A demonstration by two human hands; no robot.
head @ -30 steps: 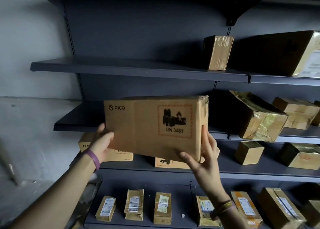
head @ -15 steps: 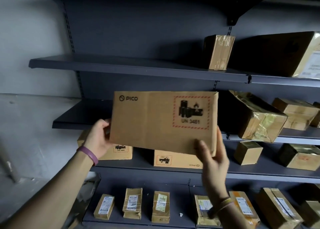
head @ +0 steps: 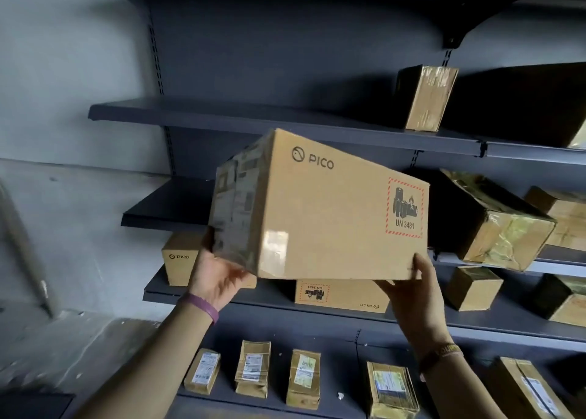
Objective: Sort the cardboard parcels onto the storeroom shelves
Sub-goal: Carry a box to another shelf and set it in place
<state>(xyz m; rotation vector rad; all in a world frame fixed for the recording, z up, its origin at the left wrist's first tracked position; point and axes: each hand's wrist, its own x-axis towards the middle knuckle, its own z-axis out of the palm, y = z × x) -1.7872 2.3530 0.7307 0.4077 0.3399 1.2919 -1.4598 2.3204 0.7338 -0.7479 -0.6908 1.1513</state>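
I hold a brown PICO cardboard parcel (head: 326, 216) with a red battery label up in front of the dark shelving. My left hand (head: 218, 276) grips its lower left corner from beneath, under the taped, labelled end. My right hand (head: 412, 288) supports the lower right edge. The parcel is tilted, its left end turned towards me, and it hovers level with the second shelf (head: 165, 209), whose left part is bare. Two more PICO parcels, one (head: 180, 257) at the left and one (head: 342, 295) in the middle, lie on the third shelf (head: 222, 298) just behind and below.
The top shelf (head: 222, 117) carries a small taped box (head: 428, 98) at its right. Taped parcels (head: 494, 225) crowd the right side of the middle shelves. Several small labelled packets (head: 253, 371) stand on the bottom shelf. A grey wall (head: 63, 101) is at the left.
The parcel has risen and swung so its taped left end now faces me. My left hand has shifted from the side to under the corner; both hands stay on it.
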